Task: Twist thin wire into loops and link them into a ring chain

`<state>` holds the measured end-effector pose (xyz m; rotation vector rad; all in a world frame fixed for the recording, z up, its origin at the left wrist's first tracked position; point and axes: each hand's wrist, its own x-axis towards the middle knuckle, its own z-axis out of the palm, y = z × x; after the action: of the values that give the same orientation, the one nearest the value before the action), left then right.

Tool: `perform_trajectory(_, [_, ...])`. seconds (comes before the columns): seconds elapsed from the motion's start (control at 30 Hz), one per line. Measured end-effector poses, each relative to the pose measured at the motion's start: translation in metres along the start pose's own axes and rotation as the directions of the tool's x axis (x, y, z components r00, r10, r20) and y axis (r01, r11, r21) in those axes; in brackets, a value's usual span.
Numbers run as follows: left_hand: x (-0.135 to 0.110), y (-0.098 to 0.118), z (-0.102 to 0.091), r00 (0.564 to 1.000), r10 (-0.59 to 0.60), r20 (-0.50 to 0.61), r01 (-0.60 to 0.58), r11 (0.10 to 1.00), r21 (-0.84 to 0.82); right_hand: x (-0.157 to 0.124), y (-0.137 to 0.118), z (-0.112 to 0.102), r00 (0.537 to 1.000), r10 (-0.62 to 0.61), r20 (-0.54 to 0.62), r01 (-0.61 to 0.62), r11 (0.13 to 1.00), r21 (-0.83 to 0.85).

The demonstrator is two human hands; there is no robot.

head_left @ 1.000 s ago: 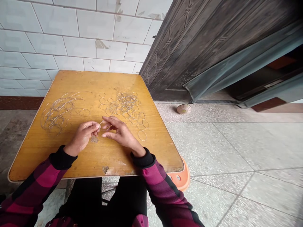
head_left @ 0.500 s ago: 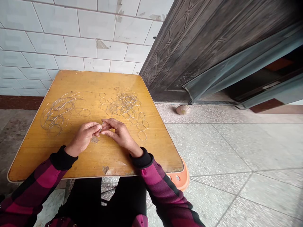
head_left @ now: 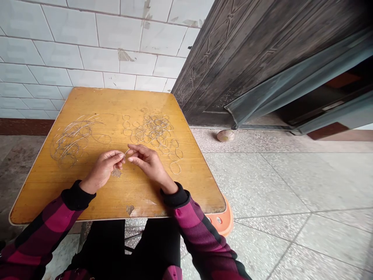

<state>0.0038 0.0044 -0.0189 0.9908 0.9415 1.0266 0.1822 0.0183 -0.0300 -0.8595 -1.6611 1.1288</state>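
Note:
My left hand [head_left: 104,167] is closed, its thumb and fingertips pinching a thin metal wire [head_left: 126,152] above the table. Just to the right, my right hand [head_left: 148,161] has its thumb and forefinger apart, with the fingertips close beside the wire's upper end; whether they touch it I cannot tell. The shape of the wire inside the left fingers is hidden. Beyond my left hand lies a loose tangle of curved wires [head_left: 71,136]. Beyond my right hand is a heap of wires bent into joined rings [head_left: 157,128], some shaped like a figure eight.
The worn wooden table [head_left: 116,206] stands near a white tiled wall [head_left: 116,31]. A dark carved door [head_left: 210,74] and a grey-blue curtain [head_left: 259,103] are to the right. A round pale object [head_left: 225,135] lies on the floor. An orange stool [head_left: 223,219] shows under the table's right corner.
My right hand has shifted slightly right, away from the left fingers, and its thumb and forefinger have parted more. My left hand keeps its pinch on the wire.

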Motion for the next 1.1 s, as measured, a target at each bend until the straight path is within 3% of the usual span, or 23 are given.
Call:
perform_trajectory(0.23, [-0.001,0.0,0.004,1.0,0.014,-0.01,-0.014,0.999,0.032,0.004,0.001,0.003,0.967,0.176,-0.184,-0.121,0.954,0.276])
perform_trajectory(0.8, [0.0,-0.006,0.001,0.999,-0.016,0.034,0.015,0.999,0.031,0.005,-0.008,-0.001,0.942,0.28,-0.184,-0.197,0.907,0.373])
perform_trajectory(0.93, [0.001,-0.007,-0.003,0.998,0.067,0.011,-0.068,0.981,0.181,0.004,-0.009,-0.002,0.95,0.261,-0.171,-0.19,0.919,0.345])
perform_trajectory(1.0, [0.0,-0.008,-0.003,0.97,0.243,-0.019,-0.217,0.894,0.392,0.004,-0.009,-0.001,0.952,0.25,-0.179,-0.18,0.924,0.337])
perform_trajectory(1.1, [-0.002,-0.01,-0.002,0.85,0.521,0.076,-0.412,0.567,0.713,0.004,-0.008,0.002,0.947,0.247,-0.205,-0.174,0.932,0.318])
